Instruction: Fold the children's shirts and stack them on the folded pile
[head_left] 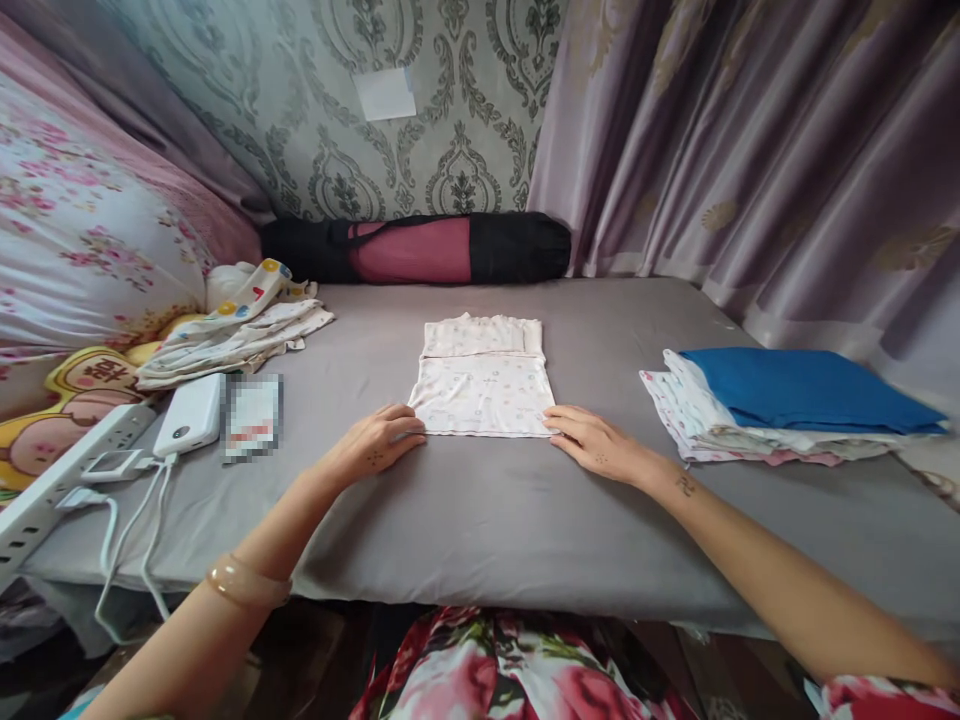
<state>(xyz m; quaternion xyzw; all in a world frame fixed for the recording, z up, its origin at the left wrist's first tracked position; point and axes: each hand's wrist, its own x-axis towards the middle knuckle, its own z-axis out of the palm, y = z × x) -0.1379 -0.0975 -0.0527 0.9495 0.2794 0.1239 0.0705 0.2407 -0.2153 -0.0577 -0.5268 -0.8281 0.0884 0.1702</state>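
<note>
Clock places are taken from the folded garment, with 12 toward the wall. At 8, well apart, the white power strip (75, 470) runs along the side; the white power bank (189, 415) is nearer, at 9, its cables trailing toward the near edge. The loose cloth pile (244, 338) lies between 9 and 10, rumpled.

At 8, touching the garment's near corner, the left hand (381, 440) rests palm down, fingers narrow together; whether it pinches cloth, I cannot tell. The pale printed garment (484, 390) lies flat at centre, its far part doubled over in a band. The long rolled bag (412, 250) sits at 11, against the wall. At 4, the right hand (600, 445) matches the left at the other near corner, fingers slightly spread, its grip equally unclear.

Light, even pressure at both corners would likely keep the near hem straight; uneven pull could skew it. The folded stack (795, 400) lies at 3, blue cloth on top. Grey sheet (480, 520) shows on both sides of the garment, giving sideways room, and toward 6 until the rounded near edge drops away.
</note>
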